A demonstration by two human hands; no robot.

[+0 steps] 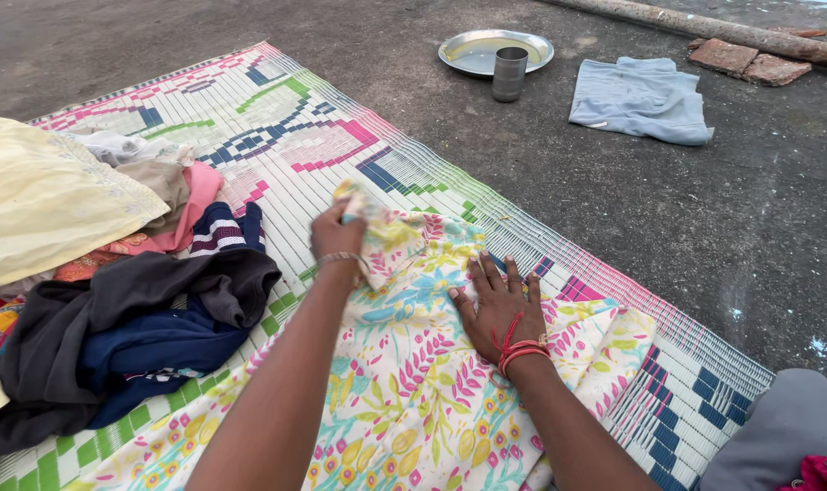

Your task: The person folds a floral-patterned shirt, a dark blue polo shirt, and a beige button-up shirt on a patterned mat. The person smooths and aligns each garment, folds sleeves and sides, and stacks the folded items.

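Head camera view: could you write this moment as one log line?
left hand: grips floral cloth edge | right hand: flat on cloth | woven mat: under cloth | clothes pile: left

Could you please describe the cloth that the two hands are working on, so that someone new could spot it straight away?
Start from the big woven mat on the grey ground. On its near end lies a floral cloth, with the left hand lifting one corner and the right hand pressed flat on it. Unlike the plain dark and yellow clothes in the pile beside it, it is spread out and printed with pink, yellow and blue leaves.
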